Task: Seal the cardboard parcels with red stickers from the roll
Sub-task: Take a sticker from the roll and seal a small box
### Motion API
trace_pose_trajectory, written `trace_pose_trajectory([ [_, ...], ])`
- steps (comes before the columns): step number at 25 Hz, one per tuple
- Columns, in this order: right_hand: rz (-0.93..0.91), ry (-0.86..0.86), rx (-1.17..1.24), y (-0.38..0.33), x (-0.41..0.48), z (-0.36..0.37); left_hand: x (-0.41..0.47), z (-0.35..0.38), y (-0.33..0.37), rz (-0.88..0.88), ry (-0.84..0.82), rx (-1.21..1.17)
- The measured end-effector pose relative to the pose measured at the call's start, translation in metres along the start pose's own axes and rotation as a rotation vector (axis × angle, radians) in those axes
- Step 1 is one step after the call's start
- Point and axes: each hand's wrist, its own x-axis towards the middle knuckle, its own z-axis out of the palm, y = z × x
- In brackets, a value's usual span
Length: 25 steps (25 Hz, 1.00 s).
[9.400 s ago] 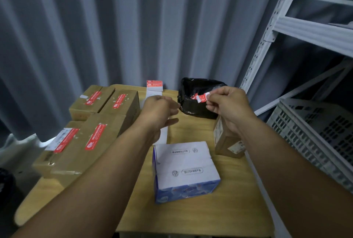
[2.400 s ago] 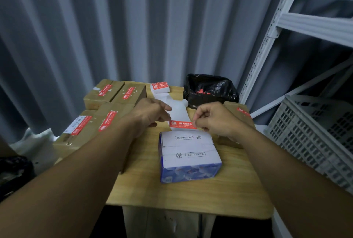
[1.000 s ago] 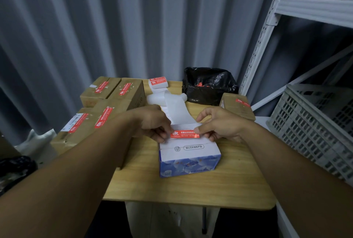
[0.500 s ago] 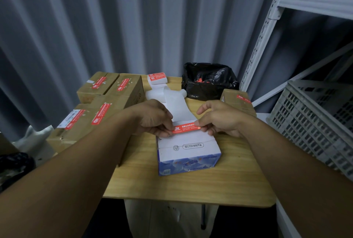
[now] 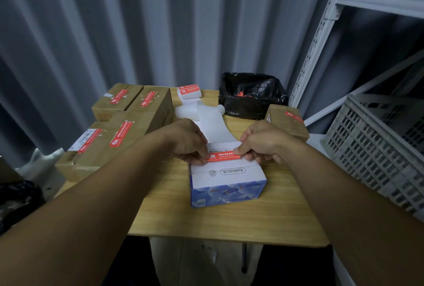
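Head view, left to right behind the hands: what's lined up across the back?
sealed cardboard parcels → sticker roll → black plastic bag → small sealed parcel → grey plastic crate

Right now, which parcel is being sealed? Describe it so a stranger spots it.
On the wooden table, look between the left hand and right hand, which pinch a red sticker. The box beneath has a white top and blue printed sides; the neighbouring parcels are plain brown cardboard.
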Motion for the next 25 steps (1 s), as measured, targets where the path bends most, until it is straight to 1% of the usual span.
trace_pose_trajectory([
  [10,0.016,0.035,-0.019,-0.0014,0.0007,0.0033,0.0047,0.0052,0.0024,-0.027,0.036,0.104],
  [19,0.010,0.059,-0.040,0.0000,0.0021,0.0072,0.0073,0.0085,0.0025,-0.009,0.082,0.190],
  [25,0.020,0.071,-0.053,0.0009,0.0048,0.0086,0.0065,0.0090,0.0023,0.005,0.090,0.202],
])
